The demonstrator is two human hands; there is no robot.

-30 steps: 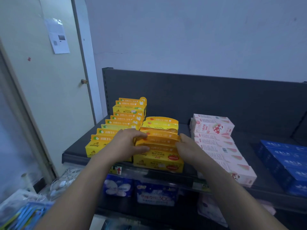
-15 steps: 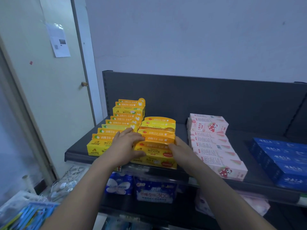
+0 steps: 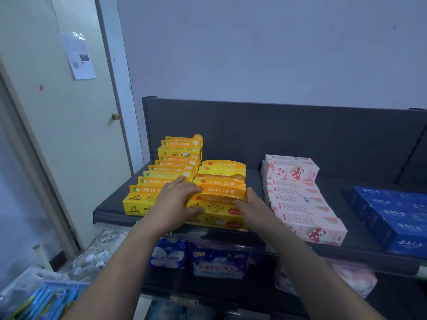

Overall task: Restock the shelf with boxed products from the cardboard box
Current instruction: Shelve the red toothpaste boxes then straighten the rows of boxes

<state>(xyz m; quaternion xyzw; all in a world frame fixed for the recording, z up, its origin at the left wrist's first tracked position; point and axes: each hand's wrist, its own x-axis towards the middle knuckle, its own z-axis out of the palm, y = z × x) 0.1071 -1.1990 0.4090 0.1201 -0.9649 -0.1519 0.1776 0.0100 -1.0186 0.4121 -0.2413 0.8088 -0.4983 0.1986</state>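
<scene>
— So, where are the orange boxes (image 3: pixel 219 192)?

— Between the two hands, at the front of the shelf (image 3: pixel 108 214), stacked in a short row that runs back from the fingertips. The cardboard box is out of view.

— And the grip?

— The left hand (image 3: pixel 176 199) clasps the row's left end. Its thumb (image 3: pixel 196 210) curls across the front face of the upper front box. Its fingers (image 3: pixel 182 182) reach along the seam, with the yellow boxes (image 3: pixel 143 200) just outside them. The right hand (image 3: pixel 253 205) is flat, its fingers (image 3: pixel 250 192) straight against the right end, grasping nothing.

— Why both sides?

— Most likely to square the stack. Squeezed from both ends, the boxes line up with one another and sit clear of the pink boxes (image 3: pixel 300 204) just beyond the right fingers.

— And why so near the edge?

— The lower front box reaches the lip below the left thumb, so the row is probably being faced forward to show its labels.

— What could go wrong?

— The cartons look light and slick. A hard push from one hand could slide the top one off or knock it into the yellow row.

— How far along is it?

— Hard to say. Bare shelf shows behind the row, past the fingertips, so more would fit.
</scene>
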